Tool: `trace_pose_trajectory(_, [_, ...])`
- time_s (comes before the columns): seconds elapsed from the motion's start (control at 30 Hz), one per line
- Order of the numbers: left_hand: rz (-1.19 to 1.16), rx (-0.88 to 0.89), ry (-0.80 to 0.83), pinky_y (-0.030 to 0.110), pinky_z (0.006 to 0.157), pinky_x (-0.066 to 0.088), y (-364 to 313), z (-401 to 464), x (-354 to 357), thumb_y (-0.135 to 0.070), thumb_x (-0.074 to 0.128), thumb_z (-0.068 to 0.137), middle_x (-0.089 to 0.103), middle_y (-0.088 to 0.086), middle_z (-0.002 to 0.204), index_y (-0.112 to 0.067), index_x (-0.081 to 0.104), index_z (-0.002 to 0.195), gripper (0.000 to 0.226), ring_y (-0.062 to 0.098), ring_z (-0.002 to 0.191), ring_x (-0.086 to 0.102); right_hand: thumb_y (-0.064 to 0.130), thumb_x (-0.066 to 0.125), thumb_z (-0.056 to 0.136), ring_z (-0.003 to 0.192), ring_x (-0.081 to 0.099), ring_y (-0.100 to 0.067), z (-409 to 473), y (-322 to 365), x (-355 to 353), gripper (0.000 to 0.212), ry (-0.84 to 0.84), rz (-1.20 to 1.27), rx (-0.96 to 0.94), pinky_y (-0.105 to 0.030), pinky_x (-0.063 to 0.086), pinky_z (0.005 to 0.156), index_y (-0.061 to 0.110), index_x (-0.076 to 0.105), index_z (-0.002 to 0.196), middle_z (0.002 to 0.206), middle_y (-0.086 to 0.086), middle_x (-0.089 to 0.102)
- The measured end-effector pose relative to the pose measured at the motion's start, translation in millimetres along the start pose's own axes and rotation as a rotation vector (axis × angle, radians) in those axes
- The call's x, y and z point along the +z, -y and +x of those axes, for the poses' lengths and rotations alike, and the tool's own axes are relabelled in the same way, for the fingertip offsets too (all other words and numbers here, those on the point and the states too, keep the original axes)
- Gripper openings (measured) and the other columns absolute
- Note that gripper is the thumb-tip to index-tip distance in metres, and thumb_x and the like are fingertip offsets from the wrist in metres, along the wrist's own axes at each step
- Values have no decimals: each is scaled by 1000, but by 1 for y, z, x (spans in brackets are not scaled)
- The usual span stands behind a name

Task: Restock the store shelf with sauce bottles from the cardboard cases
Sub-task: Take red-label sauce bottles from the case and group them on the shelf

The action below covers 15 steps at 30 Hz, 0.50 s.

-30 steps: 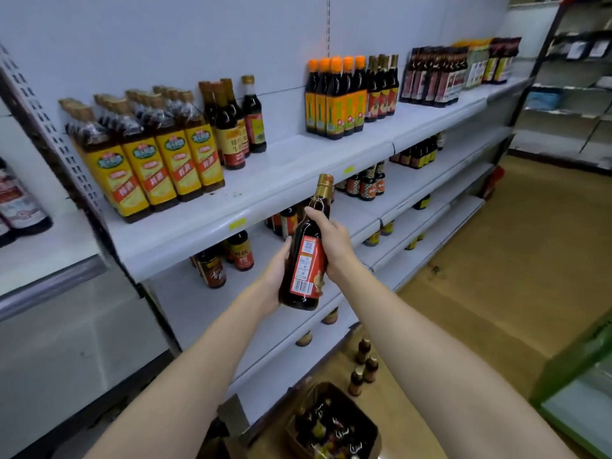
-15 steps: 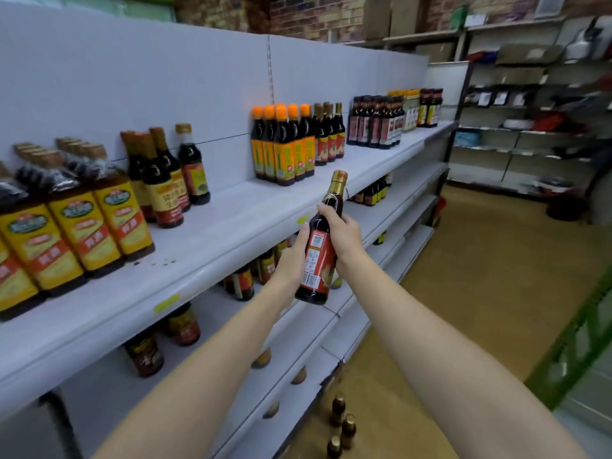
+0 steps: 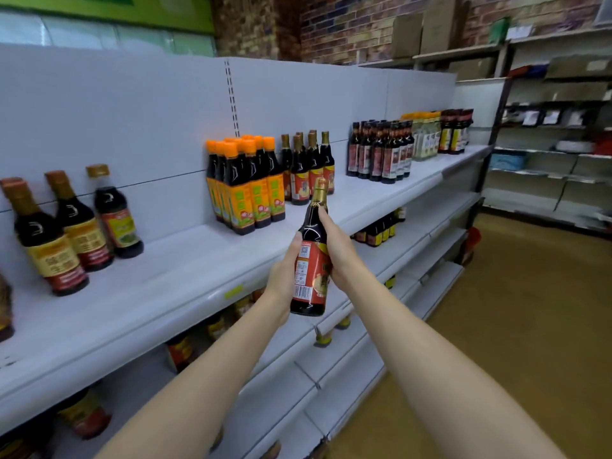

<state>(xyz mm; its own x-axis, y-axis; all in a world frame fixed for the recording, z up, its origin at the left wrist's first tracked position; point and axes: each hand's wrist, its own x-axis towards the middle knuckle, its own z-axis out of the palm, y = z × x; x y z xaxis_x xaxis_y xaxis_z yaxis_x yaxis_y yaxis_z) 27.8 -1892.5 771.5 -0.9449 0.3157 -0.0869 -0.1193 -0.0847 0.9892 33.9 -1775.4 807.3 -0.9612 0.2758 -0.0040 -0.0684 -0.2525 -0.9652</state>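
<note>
Both hands wrap the sauce bottle (image 3: 311,260) near the shelf edge (image 3: 198,293), left hand (image 3: 284,270) low, right hand (image 3: 334,246) at its shoulder; likely best lifted upright, set beside far matching gold-capped bottles (image 3: 308,170), label forward.

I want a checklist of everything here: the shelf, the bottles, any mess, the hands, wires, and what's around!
Surface: white top shelf, bare stretch in front of the bottle groups.
Job's things: held bottle, dark, red label, gold cap, upright above the shelf edge; matching gold-capped bottles stand behind it.
Clutter: nothing seen.
Grips: left hand holds the bottle's body; right hand wraps its shoulder and neck.
Cables: nothing seen.
Surroundings: orange-capped bottles, lower shelves with more bottles, brick wall, brown floor.
</note>
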Motion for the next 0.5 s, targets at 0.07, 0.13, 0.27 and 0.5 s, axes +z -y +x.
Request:
trace_pose_trajectory(0.07, [-26, -29, -22, 57, 97, 55, -2, 30, 27, -83, 59, 76, 76, 15, 106, -18, 73, 113, 76, 37, 99, 73, 57, 58, 97, 92, 74, -26, 33, 9, -27, 49, 31, -40, 29, -45, 59, 92, 14, 67, 117, 104, -11, 76])
trace_pose_trajectory(0.13, [-68, -42, -31, 51, 88, 59, -5, 55, 53, -78, 54, 84, 76, 15, 106, -17, 71, 116, 70, 34, 98, 74, 56, 60, 96, 98, 74, -27, 61, 17, -55, 49, 68, -86, 35, -44, 59, 92, 14, 66, 121, 109, -11, 75])
trace_pose_trajectory(0.27, [-327, -114, 21, 44, 69, 60, -8, 88, 106, -75, 48, 90, 74, 18, 93, -7, 68, 113, 75, 33, 77, 72, 48, 59, 99, 105, 71, -21, 94, 35, -104, 39, 138, -123, 28, -35, 55, 88, 18, 67, 123, 113, -7, 74])
trace_pose_trajectory(0.5, [-441, -213, 203, 46, 67, 58, -13, 148, 150, -84, 46, 82, 67, 24, 86, 1, 64, 111, 92, 38, 69, 66, 40, 69, 94, 97, 67, -20, 147, 65, -155, 30, 122, -172, -41, -37, 52, 91, 15, 68, 111, 107, -4, 72])
